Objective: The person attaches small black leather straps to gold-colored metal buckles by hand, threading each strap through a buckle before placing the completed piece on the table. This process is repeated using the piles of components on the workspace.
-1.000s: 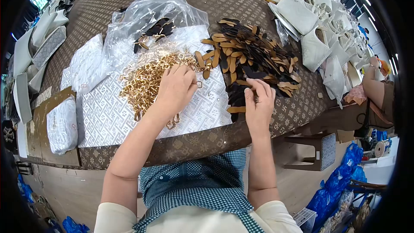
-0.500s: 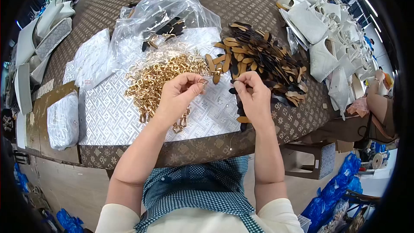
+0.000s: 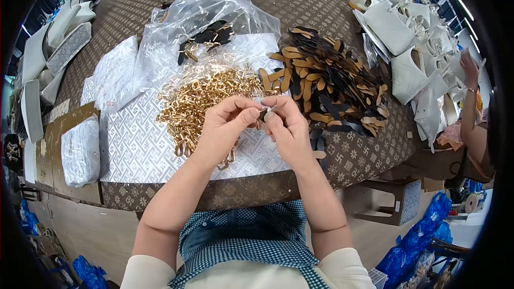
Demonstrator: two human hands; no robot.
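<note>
Over white patterned mat (image 3: pixel 139 144), left hand (image 3: pixel 227 124) and right hand (image 3: pixel 289 131) meet fingertip to fingertip, both pinching small dark leather tab (image 3: pixel 262 113) held between them, fingers curled tight; tab axis hidden; gold metal ring heap (image 3: pixel 201 101) nearer left, black-and-tan tab pile (image 3: pixel 332 83) nearer right.

No readable text; the label (image 3: pixel 110 104) on the white packet (image 3: pixel 116 72) is too small.

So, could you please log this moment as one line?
left hand: pinching tab | right hand: pinching tab | rings: piled behind | straps: heaped right
</note>
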